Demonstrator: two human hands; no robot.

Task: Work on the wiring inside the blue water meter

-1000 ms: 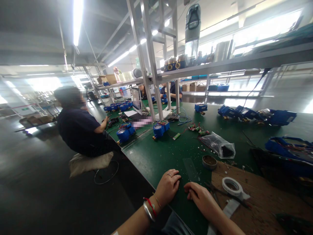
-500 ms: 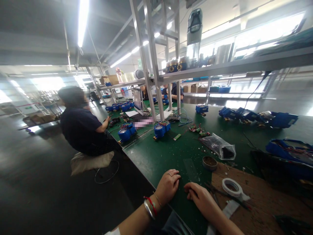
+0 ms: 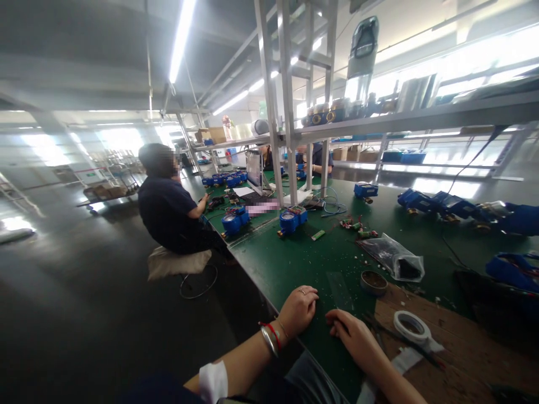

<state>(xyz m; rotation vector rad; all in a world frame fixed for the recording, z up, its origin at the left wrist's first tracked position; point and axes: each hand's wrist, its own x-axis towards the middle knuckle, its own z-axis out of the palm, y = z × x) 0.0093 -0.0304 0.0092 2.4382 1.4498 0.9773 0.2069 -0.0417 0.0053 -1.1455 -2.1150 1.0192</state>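
Observation:
My left hand (image 3: 300,310) rests on the green tabletop (image 3: 286,264) near its front edge. Its fingers are loosely curled together, and nothing shows in them. Just to the right lies my right hand (image 3: 348,332), its fingers folded inward over the table, also with nothing visible in it. The hands are apart from each other. A thin clear plastic strip (image 3: 339,292) lies flat just beyond them. Beside my right forearm, a roll of white tape (image 3: 411,327) sits on a brown cardboard sheet (image 3: 463,342), close to dark slim tools (image 3: 381,331) that I cannot identify.
Beyond my hands are a round tin (image 3: 373,283), a clear bag with black contents (image 3: 398,259), green cylinders with wires (image 3: 357,226) and several blue meters (image 3: 292,220). Metal shelf posts (image 3: 288,112) rise from the table. A seated person (image 3: 170,196) works at the left.
My view has turned a little to the left, so the scene sits further right. Both hands stay in the same place on the table.

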